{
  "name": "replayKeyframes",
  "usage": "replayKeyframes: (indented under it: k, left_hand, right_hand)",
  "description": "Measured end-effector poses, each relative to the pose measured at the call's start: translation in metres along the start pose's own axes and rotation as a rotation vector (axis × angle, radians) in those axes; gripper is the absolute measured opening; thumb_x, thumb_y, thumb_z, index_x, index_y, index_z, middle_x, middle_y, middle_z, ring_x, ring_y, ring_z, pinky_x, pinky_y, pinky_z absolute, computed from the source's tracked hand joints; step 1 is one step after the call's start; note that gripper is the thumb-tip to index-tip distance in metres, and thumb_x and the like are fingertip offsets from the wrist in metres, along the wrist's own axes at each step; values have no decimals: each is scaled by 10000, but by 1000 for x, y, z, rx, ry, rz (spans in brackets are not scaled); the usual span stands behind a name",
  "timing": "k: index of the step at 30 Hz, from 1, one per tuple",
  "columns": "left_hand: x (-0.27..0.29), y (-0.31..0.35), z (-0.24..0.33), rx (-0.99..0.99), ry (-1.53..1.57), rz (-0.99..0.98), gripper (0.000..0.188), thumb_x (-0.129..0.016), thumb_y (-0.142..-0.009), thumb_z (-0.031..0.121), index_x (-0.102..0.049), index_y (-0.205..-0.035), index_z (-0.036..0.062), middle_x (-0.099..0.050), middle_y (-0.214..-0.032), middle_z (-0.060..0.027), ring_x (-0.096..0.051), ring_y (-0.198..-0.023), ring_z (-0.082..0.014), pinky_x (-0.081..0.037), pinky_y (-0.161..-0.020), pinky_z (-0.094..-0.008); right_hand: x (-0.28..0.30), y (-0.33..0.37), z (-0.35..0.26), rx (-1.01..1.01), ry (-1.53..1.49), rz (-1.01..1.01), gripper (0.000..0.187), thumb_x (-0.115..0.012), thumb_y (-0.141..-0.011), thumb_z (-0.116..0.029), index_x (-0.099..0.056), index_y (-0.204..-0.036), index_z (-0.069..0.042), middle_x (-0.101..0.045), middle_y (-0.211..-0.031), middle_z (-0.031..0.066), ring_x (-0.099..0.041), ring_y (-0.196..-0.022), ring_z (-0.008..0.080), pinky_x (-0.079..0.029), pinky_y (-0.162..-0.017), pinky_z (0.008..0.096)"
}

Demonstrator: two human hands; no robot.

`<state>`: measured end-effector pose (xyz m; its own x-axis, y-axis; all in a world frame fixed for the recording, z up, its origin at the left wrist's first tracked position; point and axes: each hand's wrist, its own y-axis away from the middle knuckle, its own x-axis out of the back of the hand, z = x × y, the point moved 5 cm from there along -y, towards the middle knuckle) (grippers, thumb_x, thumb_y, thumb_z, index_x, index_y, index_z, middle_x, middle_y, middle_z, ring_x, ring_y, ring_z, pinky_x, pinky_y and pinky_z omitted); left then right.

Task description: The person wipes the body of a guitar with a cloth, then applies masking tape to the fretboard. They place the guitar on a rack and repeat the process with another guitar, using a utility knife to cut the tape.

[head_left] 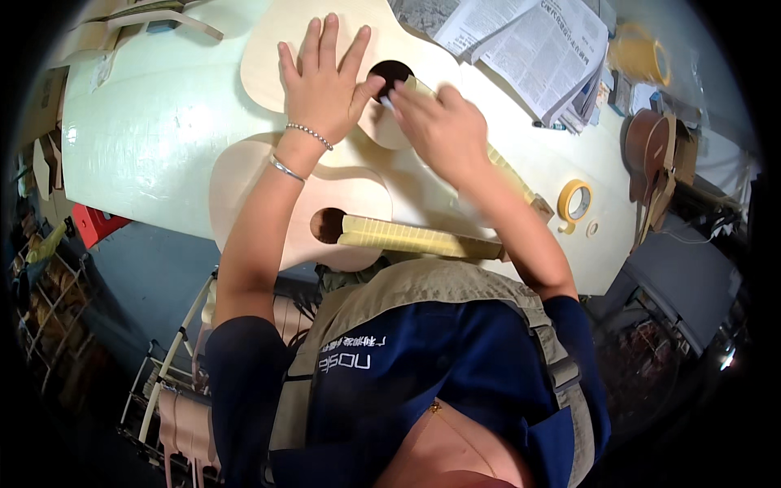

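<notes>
My left hand [324, 98] lies flat with fingers spread on the pale wooden body of an unfinished guitar [267, 61]. Its thumb reaches the rim of the dark sound hole [389, 75]. At the other side of that hole is my right hand [443, 134], somewhat blurred, fingers bent together. A small whitish bit shows at its fingertips, too smeared to name. Yellow tape covers this guitar's neck, partly hidden under my right forearm. Nearer to me lies a second pale guitar [256, 183], its neck [423, 237] also wrapped in yellow tape.
On the pale table [146, 146], newspapers [541, 61] lie at the back right, near a large yellow roll [639, 55]. A yellow tape roll [575, 202] and a small ring [592, 230] sit at right. A brown guitar-shaped body [647, 150] stands by the right edge; a red box [98, 224] is at left.
</notes>
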<state>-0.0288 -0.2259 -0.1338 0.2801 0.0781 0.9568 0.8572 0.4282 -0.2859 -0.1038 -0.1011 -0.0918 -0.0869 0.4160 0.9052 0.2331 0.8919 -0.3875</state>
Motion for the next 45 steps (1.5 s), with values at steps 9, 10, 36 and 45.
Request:
replayKeyframes:
  k: [9,10,36,45]
  left_hand:
    - [-3,0,-1,-19,-24,3,600,-377,-888,564,-375,-1395,244,-301,-1444,-149,-257,-1332,-323,-196,-982,-647]
    - [-2,0,2,-20,-14,6,599,-379,-888,563,-378,-1393,242,-307,-1441,-153,-258,-1331,-325,-195,-982,-648]
    - [-16,-11,23,116,520,-194,232,-564,-870,341,-723,-811,182,-139,-1511,-109,-24,-1394,-344,57,-1058,-603]
    - [-5,-19,39,155,344,-445,312,-454,-829,370,-700,-790,181,-31,-1540,-104,100,-1396,-335,109,-1054,-582]
  right_hand:
    - [-4,-5,6,85,-7,-3,149,-674,-714,-223,-669,-755,-80,-666,-889,-22,-531,-696,166,-441,-527,293]
    - [3,6,2,27,-8,0,143,-665,-716,-230,-664,-728,-88,-667,-870,-24,-535,-702,164,-439,-536,302]
    - [31,124,106,-641,-342,252,202,-562,-891,-166,-692,-1013,-70,-680,-998,60,-557,-751,188,-456,-733,274]
    - [29,124,107,-628,-323,245,200,-568,-884,-174,-694,-1013,-86,-678,-998,50,-568,-749,189,-461,-727,277]
